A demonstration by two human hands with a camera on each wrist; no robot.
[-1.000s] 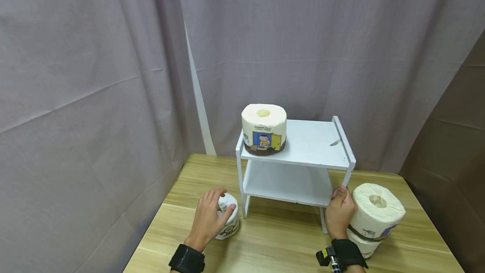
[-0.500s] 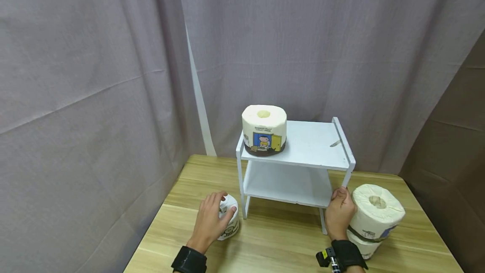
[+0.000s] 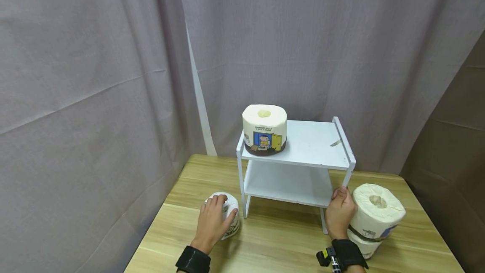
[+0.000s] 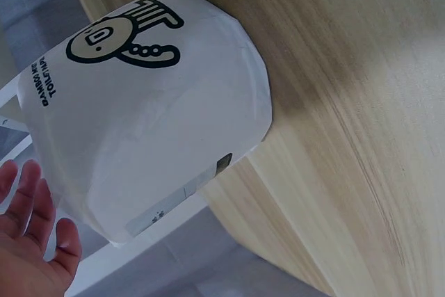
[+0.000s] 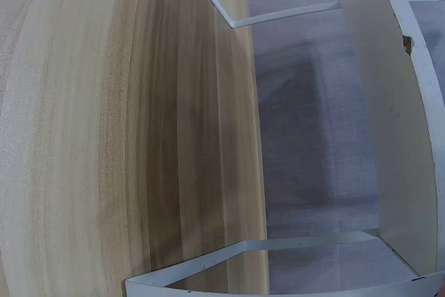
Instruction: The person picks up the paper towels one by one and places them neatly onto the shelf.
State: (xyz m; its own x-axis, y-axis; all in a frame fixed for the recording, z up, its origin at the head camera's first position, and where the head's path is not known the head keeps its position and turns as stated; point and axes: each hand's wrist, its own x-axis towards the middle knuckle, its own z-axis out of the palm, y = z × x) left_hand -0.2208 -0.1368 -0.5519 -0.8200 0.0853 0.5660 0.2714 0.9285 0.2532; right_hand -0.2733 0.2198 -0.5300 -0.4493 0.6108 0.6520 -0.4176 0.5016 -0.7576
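Note:
A white two-tier shelf stands on the wooden table. My right hand grips its front right upright in the head view; the right wrist view shows the shelf's underside and legs, with the hand almost wholly out of frame. At the front left, a white toilet roll stands upright on the table. My left hand hovers over it, fingers loosely bent. The left wrist view shows the printed side of this toilet roll, with relaxed fingers beside its top edge.
On the shelf's top tier, at the left, sits a toilet roll with a cartoon print. Two more are stacked right of the shelf, the upper roll tilted on the lower roll. Grey curtains surround the table.
My left hand has shifted slightly right and down over the toilet roll, so more of its top shows behind the fingers. The right hand and shelf have stayed put.

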